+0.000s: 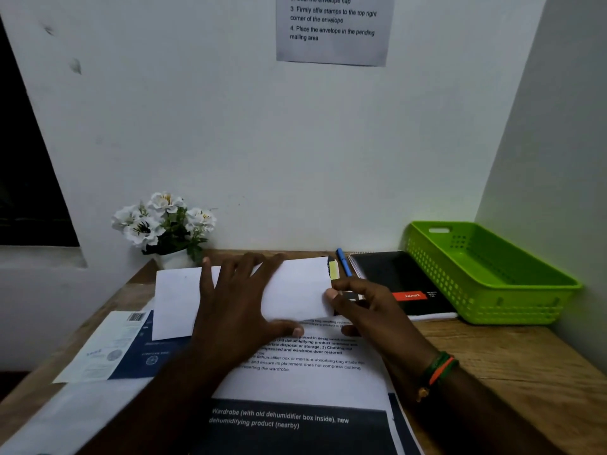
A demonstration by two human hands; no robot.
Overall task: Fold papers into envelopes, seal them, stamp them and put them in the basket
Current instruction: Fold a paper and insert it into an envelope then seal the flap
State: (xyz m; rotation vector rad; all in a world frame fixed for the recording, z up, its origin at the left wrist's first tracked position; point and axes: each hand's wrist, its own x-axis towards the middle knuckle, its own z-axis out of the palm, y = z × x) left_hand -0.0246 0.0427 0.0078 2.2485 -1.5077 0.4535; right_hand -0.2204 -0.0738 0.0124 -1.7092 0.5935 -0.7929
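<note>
A folded white paper (295, 290) lies on the wooden desk (492, 349), on top of a stack of printed sheets (305, 379). My left hand (239, 307) presses flat on the folded paper with fingers spread. My right hand (361, 307) pinches the paper's right edge between thumb and fingers. The green plastic basket (486, 277) stands at the desk's right, against the wall, with nothing visible inside. A blue and white envelope-like sheet (115, 346) lies at the left, partly under the folded paper.
A black notebook (394, 277) lies between the paper and the basket. A blue pen (343, 261) and a yellow item (334, 269) sit behind the paper. White flowers in a pot (164, 224) stand at the back left. An instruction sheet (333, 27) hangs on the wall.
</note>
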